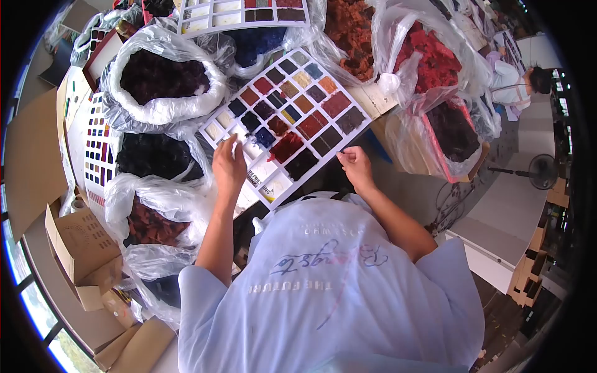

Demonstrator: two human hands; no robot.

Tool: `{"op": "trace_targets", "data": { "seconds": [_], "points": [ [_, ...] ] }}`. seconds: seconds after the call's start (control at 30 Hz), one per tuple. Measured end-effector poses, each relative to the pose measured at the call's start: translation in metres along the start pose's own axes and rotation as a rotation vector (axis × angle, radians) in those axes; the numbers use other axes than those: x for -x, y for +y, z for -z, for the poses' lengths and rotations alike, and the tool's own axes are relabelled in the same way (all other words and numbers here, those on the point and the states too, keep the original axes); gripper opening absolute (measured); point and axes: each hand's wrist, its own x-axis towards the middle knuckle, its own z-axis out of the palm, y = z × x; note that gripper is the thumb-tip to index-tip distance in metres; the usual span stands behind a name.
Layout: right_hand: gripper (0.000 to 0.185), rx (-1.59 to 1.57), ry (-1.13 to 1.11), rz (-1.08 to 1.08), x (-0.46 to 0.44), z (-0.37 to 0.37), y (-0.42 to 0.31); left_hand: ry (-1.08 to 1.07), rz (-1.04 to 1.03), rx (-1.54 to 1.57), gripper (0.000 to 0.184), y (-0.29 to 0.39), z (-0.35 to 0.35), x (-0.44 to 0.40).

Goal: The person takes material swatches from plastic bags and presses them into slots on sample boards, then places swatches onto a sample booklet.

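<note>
Head view: swatchboard [278, 184], long axis rising rightward; right hand [356, 166] pinches edge, left hand's [229, 165] grip unclear.

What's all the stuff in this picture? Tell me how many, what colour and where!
Tray of coloured squares: one, white frame, between the hands
Second tray: one, white frame, top edge, partly cut off
Swatch card: one, white with small coloured squares, far left
Plastic bags: at least seven, clear to whitish, around the tray
Loose material: several heaps, dark, rust, red and blue, inside the bags
Open cardboard box: one, brown, left
Fan: one, dark, right
Another person: one, pale clothing, upper right
Blurry background things: uncountable
Shirt: one, pale blue, bottom
Left hand: one, tray's left side
Right hand: one, tray's right edge
</note>
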Motion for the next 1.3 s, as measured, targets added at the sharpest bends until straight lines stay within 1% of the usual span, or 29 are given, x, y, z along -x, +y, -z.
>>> {"op": "trace_targets", "data": {
  "seconds": [0.03, 0.07, 0.1, 0.17, 0.2, 0.27, 0.3, 0.4, 0.43, 0.47, 0.5, 0.57, 0.63, 0.7, 0.77, 0.87, 0.9, 0.97, 1.03, 1.07, 1.1, 1.13, 1.17, 1.2, 1.23, 1.27, 1.3],
  "points": [
    [0.036, -0.19, -0.023, -0.33, 0.002, 0.001, 0.006, 0.083, 0.13, -0.004, 0.028, -0.014, 0.005, 0.01],
    [0.041, -0.326, -0.135, -0.442, 0.002, -0.004, 0.017, 0.123, 0.138, -0.126, 0.035, -0.047, -0.002, 0.022],
    [0.045, -0.459, -0.25, -0.548, 0.003, -0.009, 0.025, 0.124, 0.129, -0.125, 0.035, -0.072, -0.013, 0.033],
    [0.048, -0.531, -0.464, -0.585, 0.011, -0.021, 0.007, -0.009, 0.543, 0.162, 0.038, -0.103, -0.029, 0.049],
    [0.048, -0.514, -0.495, -0.619, 0.012, -0.027, 0.006, -0.009, 0.54, 0.16, 0.038, -0.097, -0.027, 0.048],
    [0.048, -0.509, -0.528, -0.65, 0.015, -0.035, 0.007, -0.074, 0.752, 0.553, 0.031, -0.073, -0.019, 0.044],
    [0.047, -0.506, -0.509, -0.668, 0.016, -0.036, 0.009, -0.077, 0.743, 0.55, 0.031, -0.067, -0.012, 0.041],
    [0.044, -0.541, -0.471, -0.701, 0.02, -0.032, -0.001, -0.242, 0.827, 0.983, 0.014, -0.044, 0.009, 0.04],
    [0.042, -0.575, -0.459, -0.719, 0.022, -0.027, -0.008, -0.247, 0.824, 0.99, 0.014, -0.039, 0.011, 0.043],
    [0.038, -0.532, -0.405, -0.72, 0.025, -0.024, -0.015, -0.336, 0.83, 1.074, 0.013, -0.034, 0.014, 0.045],
    [0.038, -0.535, -0.398, -0.709, 0.025, -0.021, -0.02, -0.428, 0.829, 1.156, 0.011, -0.032, 0.015, 0.044],
    [0.036, -0.589, -0.35, -0.625, 0.024, -0.016, -0.026, -0.455, 0.807, 1.206, 0.011, -0.035, 0.014, 0.046],
    [0.034, -0.661, -0.277, -0.605, 0.023, -0.012, -0.024, -0.452, 0.768, 1.273, 0.014, -0.029, 0.014, 0.045],
    [0.036, -0.78, -0.292, -0.516, 0.029, -0.003, -0.033, -0.466, 0.707, 1.341, 0.022, -0.02, 0.02, 0.044],
    [0.04, -0.824, -0.331, -0.471, 0.031, 0.009, -0.037, -0.528, 0.649, 1.327, 0.028, -0.018, 0.026, 0.046],
    [0.042, -0.946, -0.304, -0.353, 0.04, 0.026, -0.055, -0.515, 0.652, 1.433, 0.034, 0.0, 0.029, 0.044],
    [0.04, -0.955, -0.305, -0.329, 0.041, 0.034, -0.062, -0.521, 0.642, 1.446, 0.035, 0.006, 0.026, 0.039],
    [0.036, -0.949, -0.209, -0.302, 0.04, 0.045, -0.063, -0.546, 0.622, 1.416, 0.035, 0.017, 0.015, 0.025],
    [0.033, -0.911, -0.136, -0.223, 0.025, 0.064, -0.064, -0.561, 0.597, 1.394, 0.034, 0.046, 0.001, -0.001],
    [0.038, -0.98, -0.096, -0.115, 0.01, 0.073, -0.06, -0.582, 0.582, 1.39, 0.035, 0.066, -0.008, -0.016],
    [0.045, -1.043, -0.06, -0.014, -0.003, 0.089, -0.075, -0.628, 0.514, 1.392, 0.034, 0.078, -0.024, -0.03],
    [0.05, -1.132, -0.034, -0.001, -0.017, 0.108, -0.082, -0.689, 0.449, 1.328, 0.034, 0.093, -0.038, -0.046],
    [0.048, -1.165, -0.045, 0.068, -0.034, 0.13, -0.092, -0.758, 0.393, 1.287, 0.033, 0.111, -0.051, -0.063],
    [0.048, -1.149, -0.05, 0.076, -0.055, 0.154, -0.087, -0.802, 0.282, 1.201, 0.035, 0.121, -0.066, -0.081],
    [0.047, -1.14, -0.01, 0.117, -0.071, 0.176, -0.099, -0.814, 0.262, 1.211, 0.038, 0.132, -0.078, -0.099],
    [0.047, -1.153, 0.034, 0.129, -0.087, 0.199, -0.105, -0.746, 0.276, 1.146, 0.039, 0.136, -0.087, -0.118],
    [0.038, -1.176, 0.112, 0.138, -0.104, 0.219, -0.106, -0.677, 0.293, 1.083, 0.04, 0.134, -0.096, -0.138]
  ]
}}
